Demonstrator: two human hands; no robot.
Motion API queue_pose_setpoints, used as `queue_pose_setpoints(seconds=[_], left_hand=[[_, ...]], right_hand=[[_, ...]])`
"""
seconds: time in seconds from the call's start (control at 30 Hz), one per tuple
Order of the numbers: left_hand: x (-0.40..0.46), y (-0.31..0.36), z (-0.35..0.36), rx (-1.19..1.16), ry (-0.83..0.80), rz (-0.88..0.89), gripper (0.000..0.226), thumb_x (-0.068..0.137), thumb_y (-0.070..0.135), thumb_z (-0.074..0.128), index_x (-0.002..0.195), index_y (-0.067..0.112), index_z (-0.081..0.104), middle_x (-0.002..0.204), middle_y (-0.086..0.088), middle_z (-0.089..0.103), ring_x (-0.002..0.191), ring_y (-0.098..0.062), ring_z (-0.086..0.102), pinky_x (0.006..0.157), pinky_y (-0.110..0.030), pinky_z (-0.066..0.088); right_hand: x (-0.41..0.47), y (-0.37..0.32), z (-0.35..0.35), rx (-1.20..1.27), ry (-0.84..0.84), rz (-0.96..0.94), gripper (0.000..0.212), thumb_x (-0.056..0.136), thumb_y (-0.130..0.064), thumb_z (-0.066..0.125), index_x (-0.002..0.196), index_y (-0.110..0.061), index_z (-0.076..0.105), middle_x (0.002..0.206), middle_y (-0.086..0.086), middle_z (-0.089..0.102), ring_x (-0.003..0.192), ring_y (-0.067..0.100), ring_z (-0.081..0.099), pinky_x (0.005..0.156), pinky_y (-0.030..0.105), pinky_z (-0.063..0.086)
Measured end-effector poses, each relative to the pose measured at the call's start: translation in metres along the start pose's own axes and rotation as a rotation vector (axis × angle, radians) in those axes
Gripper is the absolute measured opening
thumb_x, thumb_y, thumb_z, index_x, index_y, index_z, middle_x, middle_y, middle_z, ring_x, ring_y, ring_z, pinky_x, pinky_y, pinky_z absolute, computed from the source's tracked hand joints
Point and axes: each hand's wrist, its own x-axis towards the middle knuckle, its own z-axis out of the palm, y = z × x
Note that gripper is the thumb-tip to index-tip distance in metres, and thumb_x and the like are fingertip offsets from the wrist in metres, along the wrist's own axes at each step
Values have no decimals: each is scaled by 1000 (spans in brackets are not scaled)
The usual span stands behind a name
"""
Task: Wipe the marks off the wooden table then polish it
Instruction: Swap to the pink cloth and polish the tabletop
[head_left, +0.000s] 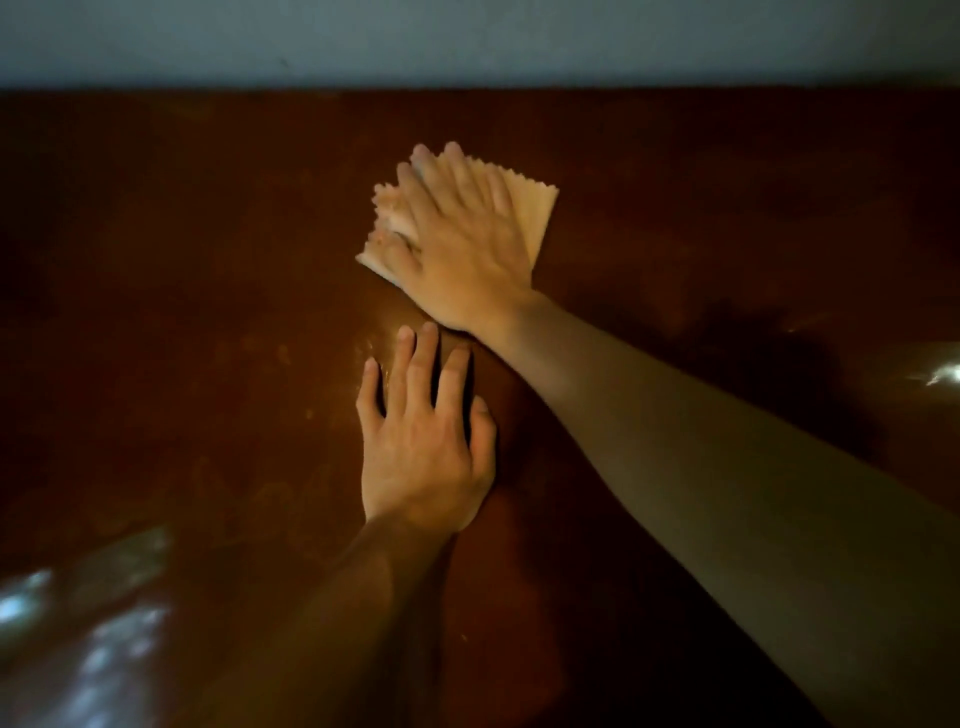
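**Flat palm on the cloth, bare hand bracing beside it**

Fingers (457, 176) of the right hand (462, 249) lie spread and flat, pressing a pale cloth (535, 213) with a pinked, zigzag edge down onto the wooden table (182, 260). They do not curl around it; the cloth is pinned under the palm, not gripped. Just on the near side of the cloth, the left hand (421, 447) rests palm-down on the bare wood, its fingers splayed and holding nothing, seemingly as a brace.

Faint pale smudges (283, 353) show on the wood to the left of the left hand's fingertips, and duller blotches sit nearer the viewer from there. A glossier patch lies between the two hands, close under the cloth's near edge.

Judging from this, the wiping stage is under way and the polishing is not yet done. Several things could spoil it. The cloth is only pressed, so a quick stroke may let it bunch or slide out from under the palm. The bare left hand sits right beside the glossy patch and could leave fresh prints. The smudges left of it could be missed in this dim light.

Much of the table is lost in shadow. The cloth's middle is hidden by the hand, so whether it is folded or damp cannot be told. Bright reflections at the lower left and right edge are too blurred to identify.
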Motion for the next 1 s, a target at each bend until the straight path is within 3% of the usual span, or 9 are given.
queue_pose_setpoints(seconds=[0.07, 0.17, 0.27, 0.37, 0.5, 0.6, 0.8, 0.9, 1.0], left_hand=[[0, 1, -1, -5, 7, -3, 52, 100, 37, 37, 146, 15, 42, 159, -13, 33, 152, -26, 18, 121, -54, 14], [0, 2, -1, -13, 36, 1, 52, 99, 36, 37, 145, 14, 45, 158, -14, 35, 151, -28, 21, 121, -54, 15], [-1, 1, -1, -12, 55, 9, 51, 99, 36, 37, 144, 12, 46, 157, -16, 36, 150, -30, 24, 120, -55, 16], [0, 3, -2, 1, 49, 0, 52, 99, 35, 37, 144, 12, 47, 157, -16, 37, 150, -30, 25, 120, -55, 17], [0, 3, -3, 11, 22, -5, 54, 99, 36, 35, 145, 11, 45, 158, -16, 35, 151, -29, 22, 121, -55, 16], [0, 4, -4, 7, 10, -16, 54, 99, 36, 35, 146, 11, 44, 158, -16, 33, 151, -29, 21, 121, -54, 14], [0, 4, -6, -4, 3, -12, 54, 99, 36, 36, 145, 9, 46, 158, -17, 33, 151, -31, 21, 121, -54, 13], [0, 4, -6, -6, 3, -12, 54, 99, 35, 37, 145, 9, 45, 158, -17, 33, 151, -30, 21, 121, -54, 12], [0, 4, -5, -3, -1, -21, 54, 99, 36, 36, 146, 11, 44, 159, -16, 32, 152, -29, 19, 121, -54, 12]], right_hand=[[-1, 32, -5, -8, -11, -19, 70, 100, -57, 15, 159, -22, 30, 169, 5, 21, 157, 29, 12, 126, 49, 10], [0, 102, -19, -63, 40, 169, 63, 101, -56, 19, 157, -30, 31, 168, 4, 22, 156, 31, 12, 125, 48, 13], [-1, 140, -29, -31, 60, 359, 65, 103, -52, 23, 161, -21, 23, 171, 5, 15, 158, 29, 7, 127, 47, 6], [3, 103, -21, -7, 99, 461, 64, 104, -50, 22, 161, -22, 24, 170, 8, 15, 157, 32, 7, 127, 50, 5], [-12, 29, -2, -8, 65, 172, 66, 101, -53, 19, 158, -22, 34, 168, 7, 26, 156, 31, 15, 126, 50, 9], [-17, 45, -7, -12, 14, 32, 66, 103, -53, 19, 159, -22, 31, 169, 4, 24, 157, 27, 13, 126, 47, 9], [-25, 155, -26, -28, 77, 386, 64, 105, -53, 23, 161, -22, 25, 170, 6, 17, 157, 29, 9, 126, 46, 7], [-29, 137, -21, -46, 125, 513, 64, 105, -50, 20, 162, -19, 24, 170, 9, 18, 157, 31, 9, 127, 49, 7], [-47, 82, -7, -67, 175, 424, 65, 103, -49, 18, 158, -19, 34, 166, 9, 28, 156, 32, 18, 125, 47, 10]])
